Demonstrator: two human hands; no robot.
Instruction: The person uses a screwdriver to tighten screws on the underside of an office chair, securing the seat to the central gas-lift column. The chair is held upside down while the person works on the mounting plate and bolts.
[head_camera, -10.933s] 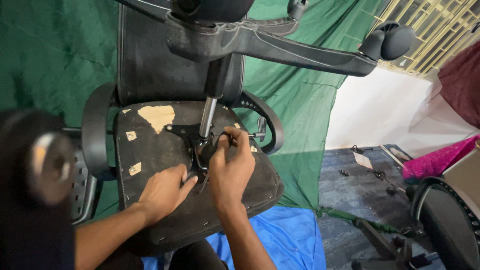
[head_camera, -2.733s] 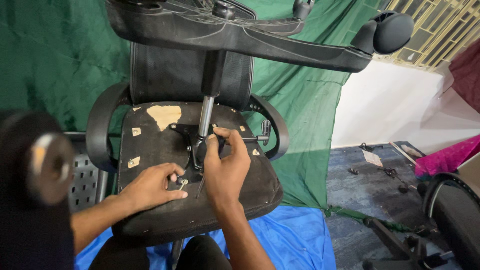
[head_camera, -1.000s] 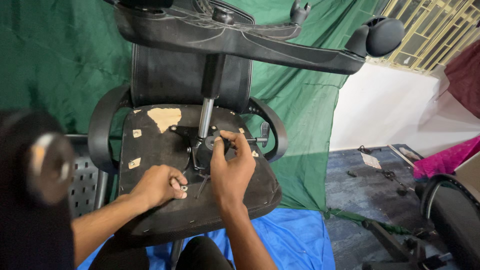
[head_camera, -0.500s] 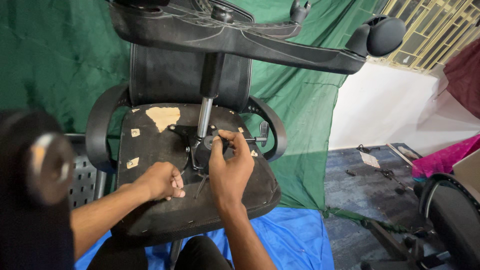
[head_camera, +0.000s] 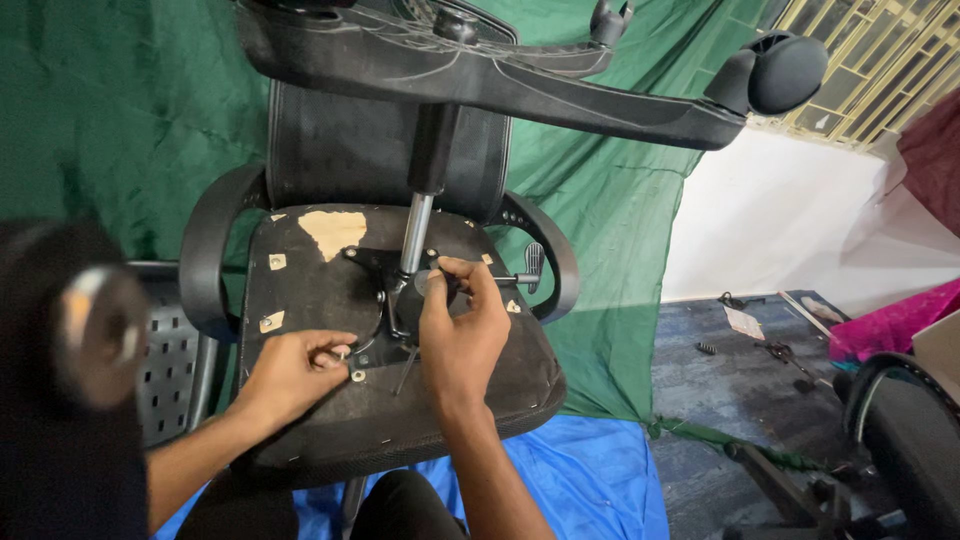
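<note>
Fastening the plate (head_camera: 385, 300) under the seat (head_camera: 300, 400): left hand (head_camera: 295, 375) pinches a bolt (head_camera: 357, 376), right hand (head_camera: 465, 335) grasps the mechanism (head_camera: 415, 295); next, careful seating

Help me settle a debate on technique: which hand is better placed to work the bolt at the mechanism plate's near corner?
Probably the left hand: its fingertips already pinch at that bolt. The right hand is busy higher up, at the gas cylinder base.
</note>
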